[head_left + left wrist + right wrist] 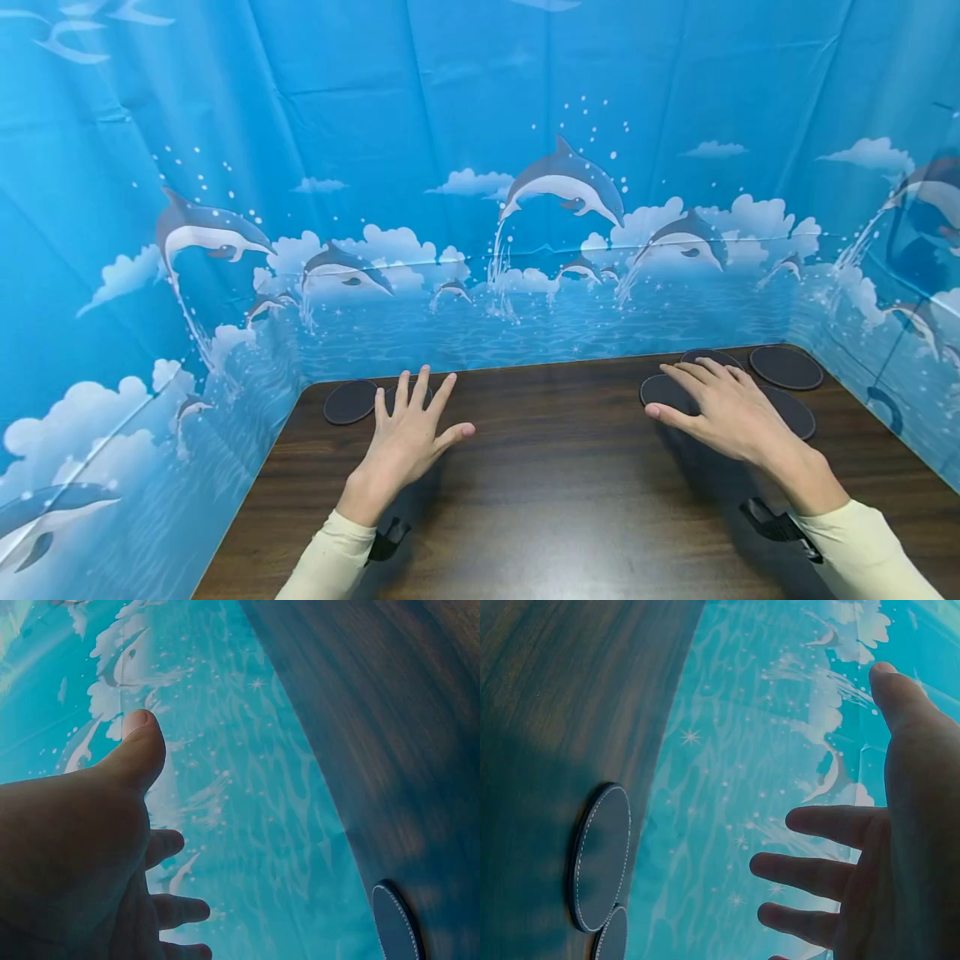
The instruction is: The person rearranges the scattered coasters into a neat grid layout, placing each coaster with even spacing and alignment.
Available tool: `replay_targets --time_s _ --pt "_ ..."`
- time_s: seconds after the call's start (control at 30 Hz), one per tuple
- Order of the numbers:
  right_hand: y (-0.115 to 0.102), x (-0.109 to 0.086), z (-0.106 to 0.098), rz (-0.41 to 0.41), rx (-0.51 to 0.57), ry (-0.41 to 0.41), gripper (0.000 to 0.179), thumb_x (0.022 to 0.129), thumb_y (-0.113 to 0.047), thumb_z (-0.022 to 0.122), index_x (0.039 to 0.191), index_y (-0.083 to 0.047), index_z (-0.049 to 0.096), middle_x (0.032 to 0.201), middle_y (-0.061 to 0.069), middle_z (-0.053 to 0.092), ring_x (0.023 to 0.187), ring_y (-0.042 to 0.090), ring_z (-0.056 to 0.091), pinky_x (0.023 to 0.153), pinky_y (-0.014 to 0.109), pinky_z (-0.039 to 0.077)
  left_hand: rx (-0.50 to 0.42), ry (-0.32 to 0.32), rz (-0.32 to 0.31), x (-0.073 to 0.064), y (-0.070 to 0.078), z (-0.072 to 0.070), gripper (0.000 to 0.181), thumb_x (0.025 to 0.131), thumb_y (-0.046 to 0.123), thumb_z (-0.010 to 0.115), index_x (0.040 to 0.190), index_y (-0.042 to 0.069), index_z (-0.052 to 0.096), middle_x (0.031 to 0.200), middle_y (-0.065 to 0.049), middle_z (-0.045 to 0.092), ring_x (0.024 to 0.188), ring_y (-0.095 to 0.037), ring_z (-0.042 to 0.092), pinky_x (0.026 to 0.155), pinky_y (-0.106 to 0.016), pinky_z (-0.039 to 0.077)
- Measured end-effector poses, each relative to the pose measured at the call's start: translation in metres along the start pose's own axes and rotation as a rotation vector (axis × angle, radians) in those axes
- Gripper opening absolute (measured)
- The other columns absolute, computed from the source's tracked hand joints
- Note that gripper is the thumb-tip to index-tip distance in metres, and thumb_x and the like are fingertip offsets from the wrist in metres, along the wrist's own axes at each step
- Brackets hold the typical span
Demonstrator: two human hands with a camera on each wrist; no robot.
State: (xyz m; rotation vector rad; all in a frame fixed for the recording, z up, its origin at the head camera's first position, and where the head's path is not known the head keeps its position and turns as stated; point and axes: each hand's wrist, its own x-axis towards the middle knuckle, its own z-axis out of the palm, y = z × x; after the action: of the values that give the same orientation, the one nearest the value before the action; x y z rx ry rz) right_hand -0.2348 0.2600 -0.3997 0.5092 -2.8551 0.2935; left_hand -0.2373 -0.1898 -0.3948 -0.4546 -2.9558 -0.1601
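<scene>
My left hand [405, 442] hovers palm down over the left part of the table, its fingers spread and holding nothing. Just beyond its fingertips, at the back left, lie two round dark coasters; the outer coaster [349, 402] shows whole, while fingers partly cover the inner one. On the right, my right hand [727, 412] is held out above several similar coasters, fingers extended and grasping nothing. Of these, the back right coaster [786, 367] is in full view, and others are partly hidden under the hand. White stitching rims a coaster [601, 859] in the right wrist view.
The dark wood-grain table [525, 483] has a bright glare near its front. A blue curtain [465, 125] printed with dolphins and clouds encloses its back and both sides. Black straps [776, 525] sit at the wrists, by the pale sleeves.
</scene>
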Motion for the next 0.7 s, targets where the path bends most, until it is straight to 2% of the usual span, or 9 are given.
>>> replay_targets --time_s 0.17,0.37,0.47,0.6,0.7 --pt "0.003 0.000 0.002 0.007 -0.009 -0.005 0.087 0.093 -0.073 0.053 0.150 -0.007 0.052 0.144 0.027 0.050 0.135 0.052 0.038 0.104 0.072 0.023 -0.005 0.041 0.022 0.005 0.003 0.004 0.089 0.094 0.071 0.052 0.164 0.023 0.025 0.166 -0.020 0.017 0.150 -0.048 0.012 0.111 -0.073 0.006" --pt "0.006 0.001 -0.003 0.023 -0.031 0.018 0.089 0.092 -0.075 0.053 0.147 -0.005 0.054 0.142 0.028 0.052 0.133 0.051 0.040 0.103 0.073 0.023 -0.059 0.092 0.033 0.014 0.010 0.005 0.089 0.094 0.068 0.056 0.164 0.023 0.026 0.164 -0.020 0.023 0.148 -0.047 0.019 0.110 -0.073 0.012" --pt "0.008 0.000 -0.007 0.030 -0.042 0.028 0.089 0.091 -0.075 0.054 0.146 -0.005 0.055 0.141 0.028 0.053 0.132 0.051 0.041 0.103 0.073 0.023 -0.087 0.099 0.054 0.019 0.016 0.006 0.090 0.093 0.068 0.059 0.164 0.022 0.026 0.164 -0.019 0.024 0.147 -0.046 0.022 0.110 -0.073 0.015" --pt "0.009 -0.003 -0.002 0.041 -0.041 0.021 0.090 0.090 -0.077 0.054 0.145 -0.005 0.057 0.139 0.027 0.055 0.130 0.052 0.044 0.103 0.073 0.025 -0.097 0.091 0.072 0.018 0.020 0.009 0.098 0.087 0.072 0.064 0.163 0.023 0.028 0.164 -0.018 0.026 0.147 -0.045 0.025 0.110 -0.072 0.017" --pt "0.008 -0.004 0.002 0.053 -0.034 0.008 0.092 0.089 -0.078 0.054 0.144 -0.005 0.058 0.137 0.027 0.057 0.128 0.053 0.047 0.102 0.074 0.027 -0.095 0.074 0.082 0.018 0.023 0.011 0.103 0.082 0.078 0.063 0.163 0.023 0.029 0.164 -0.016 0.027 0.147 -0.044 0.025 0.110 -0.072 0.018"
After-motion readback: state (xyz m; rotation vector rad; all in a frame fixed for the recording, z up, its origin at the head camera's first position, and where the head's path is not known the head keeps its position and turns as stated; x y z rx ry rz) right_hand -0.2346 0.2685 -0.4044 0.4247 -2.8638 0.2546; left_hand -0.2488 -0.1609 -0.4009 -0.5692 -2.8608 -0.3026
